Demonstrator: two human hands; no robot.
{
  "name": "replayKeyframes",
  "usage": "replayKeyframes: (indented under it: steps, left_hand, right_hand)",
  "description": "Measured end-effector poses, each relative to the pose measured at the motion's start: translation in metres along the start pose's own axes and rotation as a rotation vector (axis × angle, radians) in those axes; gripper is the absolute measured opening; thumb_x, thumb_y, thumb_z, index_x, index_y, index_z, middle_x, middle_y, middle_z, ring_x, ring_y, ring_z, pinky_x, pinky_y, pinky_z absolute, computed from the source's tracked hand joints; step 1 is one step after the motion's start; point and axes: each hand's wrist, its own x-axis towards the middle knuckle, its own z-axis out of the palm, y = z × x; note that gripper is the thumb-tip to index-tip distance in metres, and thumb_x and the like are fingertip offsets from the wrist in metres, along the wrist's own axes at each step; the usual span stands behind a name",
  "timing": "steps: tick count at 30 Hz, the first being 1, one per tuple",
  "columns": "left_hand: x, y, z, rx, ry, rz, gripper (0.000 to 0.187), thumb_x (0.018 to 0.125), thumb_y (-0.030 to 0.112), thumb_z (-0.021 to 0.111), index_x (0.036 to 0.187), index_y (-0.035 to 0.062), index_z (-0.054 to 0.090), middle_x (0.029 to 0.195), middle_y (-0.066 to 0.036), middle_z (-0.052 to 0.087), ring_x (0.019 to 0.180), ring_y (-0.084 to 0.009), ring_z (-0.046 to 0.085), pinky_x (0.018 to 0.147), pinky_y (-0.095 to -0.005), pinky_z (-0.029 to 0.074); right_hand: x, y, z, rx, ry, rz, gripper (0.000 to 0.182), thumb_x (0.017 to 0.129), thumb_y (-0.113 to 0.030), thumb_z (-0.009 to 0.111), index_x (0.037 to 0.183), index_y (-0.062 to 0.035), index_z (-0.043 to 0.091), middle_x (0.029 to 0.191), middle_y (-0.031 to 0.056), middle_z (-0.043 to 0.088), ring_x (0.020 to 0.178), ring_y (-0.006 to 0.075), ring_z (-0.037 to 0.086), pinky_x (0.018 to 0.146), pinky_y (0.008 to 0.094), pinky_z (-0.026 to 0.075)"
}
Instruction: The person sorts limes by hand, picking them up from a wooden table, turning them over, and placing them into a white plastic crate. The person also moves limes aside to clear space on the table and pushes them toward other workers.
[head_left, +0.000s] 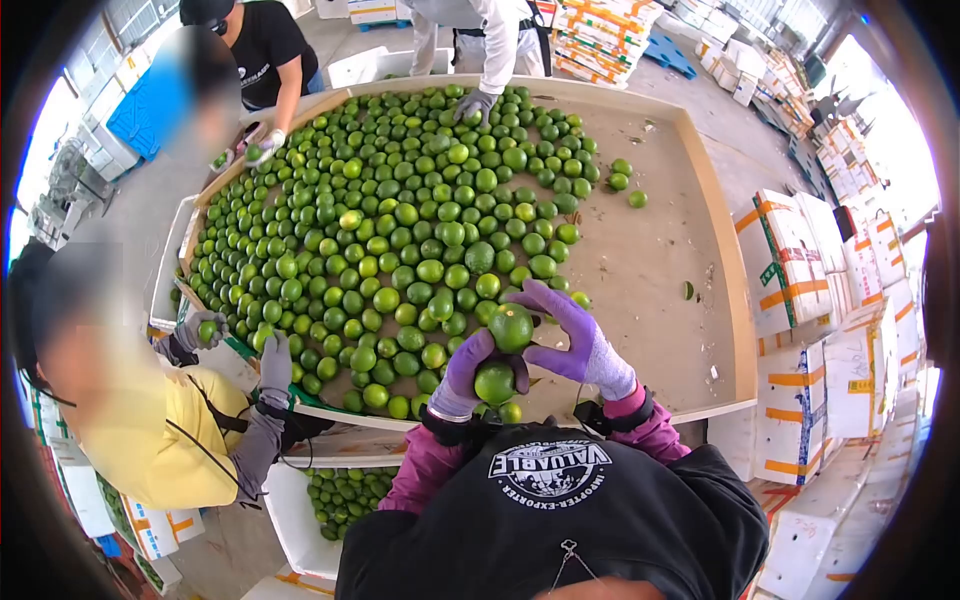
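At the near edge of the sorting table (640, 260), the person's two hands, both in purple gloves, each hold one green lime. The right hand (580, 340) is closed around the upper lime (511, 327), with the thumb and the fingers wrapped on its sides — the fruit is lifted a little above the table. The left hand (462, 378) is closed on the lower lime (495, 383), which sits just under the upper one, almost touching it. Both limes are near the table rim, directly in front of the person's black hoodie (560, 510).

The pile of limes (400, 230) covers the left and middle part of the table; the right part is bare wood with only a few loose fruits. On the left, a co-worker in a yellow shirt (150, 440) with grey gloves holds a lime at the table edge. Two other people work at the far side of the table, and one gloved hand there rests on the pile. Under the table edge stands a white crate (290, 520) with limes inside. White cartons with orange bands (800, 270) are stacked on the right.
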Motion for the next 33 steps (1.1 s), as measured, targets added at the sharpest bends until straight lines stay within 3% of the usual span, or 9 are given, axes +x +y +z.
replayKeyframes:
  steps: [5, 7, 18, 19, 21, 22, 24, 27, 33]
  left_hand:
    - [-0.031, 0.005, -0.011, -0.406, 0.145, -0.018, 0.068, 0.093, 0.058, 0.041, 0.122, -0.0022, 0.052, 0.107, -0.022, 0.065, 0.065, -0.0242, 0.065, 0.061, -0.0315, 0.053]
    - [-0.075, 0.005, -0.015, -0.070, 0.380, 0.046, 0.072, 0.089, 0.054, 0.045, 0.124, -0.0079, 0.048, 0.104, -0.023, 0.064, 0.063, -0.0260, 0.065, 0.054, -0.0310, 0.053]
    - [-0.355, -0.118, -0.051, -0.963, 1.559, 0.633, 0.043, 0.087, 0.033, 0.052, 0.122, 0.0071, 0.053, 0.120, -0.013, 0.059, 0.104, -0.0288, 0.060, 0.087, -0.0429, 0.051]
    - [-0.375, -0.148, -0.069, -0.520, 1.578, 0.571, 0.045, 0.086, 0.036, 0.053, 0.120, 0.0074, 0.055, 0.122, -0.011, 0.058, 0.108, -0.0287, 0.058, 0.092, -0.0411, 0.048]
    - [-0.371, -0.145, -0.078, -0.578, 1.784, 0.530, 0.036, 0.089, 0.027, 0.054, 0.118, 0.0074, 0.057, 0.122, -0.011, 0.058, 0.107, -0.0286, 0.058, 0.090, -0.0381, 0.048]
    - [-0.377, -0.153, -0.101, -0.562, 1.759, 0.514, 0.036, 0.089, 0.027, 0.054, 0.118, 0.0074, 0.057, 0.122, -0.011, 0.058, 0.107, -0.0286, 0.058, 0.090, -0.0381, 0.048]
    - [-0.381, -0.177, -0.164, 0.526, 1.778, 0.510, 0.028, 0.090, 0.014, 0.056, 0.116, 0.0053, 0.059, 0.119, -0.009, 0.061, 0.103, -0.0237, 0.060, 0.087, -0.0341, 0.049]
    - [-0.235, -0.078, -0.111, 0.317, 1.523, 0.500, 0.033, 0.094, 0.018, 0.050, 0.124, 0.0045, 0.056, 0.110, -0.006, 0.064, 0.100, -0.0182, 0.061, 0.090, -0.0310, 0.047]
    - [-0.046, -0.008, -0.074, 0.858, 0.576, -0.006, 0.044, 0.090, 0.026, 0.063, 0.124, -0.0015, 0.055, 0.118, -0.010, 0.063, 0.105, -0.0194, 0.061, 0.090, -0.0301, 0.048]
  right_hand:
    - [0.000, 0.004, 0.012, -0.033, -0.165, -0.010, 0.070, 0.076, -0.015, 0.073, 0.138, -0.0023, 0.042, 0.127, 0.0123, 0.058, 0.117, 0.0313, 0.052, 0.101, 0.0414, 0.040]
    - [-0.002, 0.008, 0.021, -0.034, -0.281, -0.012, 0.063, 0.078, -0.012, 0.071, 0.135, -0.0020, 0.046, 0.125, 0.0134, 0.059, 0.115, 0.0311, 0.055, 0.099, 0.0398, 0.041]
    - [-0.040, 0.073, 0.037, 0.085, -0.330, 0.332, 0.045, 0.084, -0.005, 0.061, 0.128, -0.0022, 0.053, 0.111, 0.0112, 0.066, 0.104, 0.0226, 0.062, 0.092, 0.0354, 0.046]
    - [-0.039, 0.076, 0.040, 0.076, -0.312, 0.321, 0.045, 0.084, -0.005, 0.061, 0.128, -0.0022, 0.053, 0.111, 0.0112, 0.066, 0.104, 0.0226, 0.062, 0.092, 0.0354, 0.046]
    - [-0.040, 0.081, 0.044, 0.009, -0.357, 0.212, 0.045, 0.084, -0.008, 0.063, 0.128, -0.0039, 0.054, 0.110, 0.0106, 0.066, 0.101, 0.0245, 0.063, 0.090, 0.0364, 0.047]
    - [-0.039, 0.079, 0.046, 0.008, -0.337, 0.207, 0.045, 0.083, -0.009, 0.064, 0.127, -0.0048, 0.054, 0.109, 0.0110, 0.067, 0.100, 0.0261, 0.062, 0.089, 0.0372, 0.048]
    - [-0.039, 0.072, 0.043, -0.030, -0.312, 0.214, 0.046, 0.084, -0.006, 0.063, 0.128, -0.0034, 0.053, 0.110, 0.0111, 0.066, 0.101, 0.0239, 0.062, 0.091, 0.0356, 0.047]
    - [-0.045, 0.076, 0.034, -0.087, -0.252, 0.193, 0.045, 0.083, -0.005, 0.063, 0.127, -0.0019, 0.054, 0.109, 0.0120, 0.066, 0.101, 0.0238, 0.063, 0.091, 0.0349, 0.047]
    - [-0.064, 0.100, 0.012, -0.283, -0.219, 0.300, 0.042, 0.082, -0.013, 0.065, 0.122, -0.0034, 0.057, 0.111, 0.0165, 0.065, 0.103, 0.0330, 0.061, 0.089, 0.0405, 0.048]
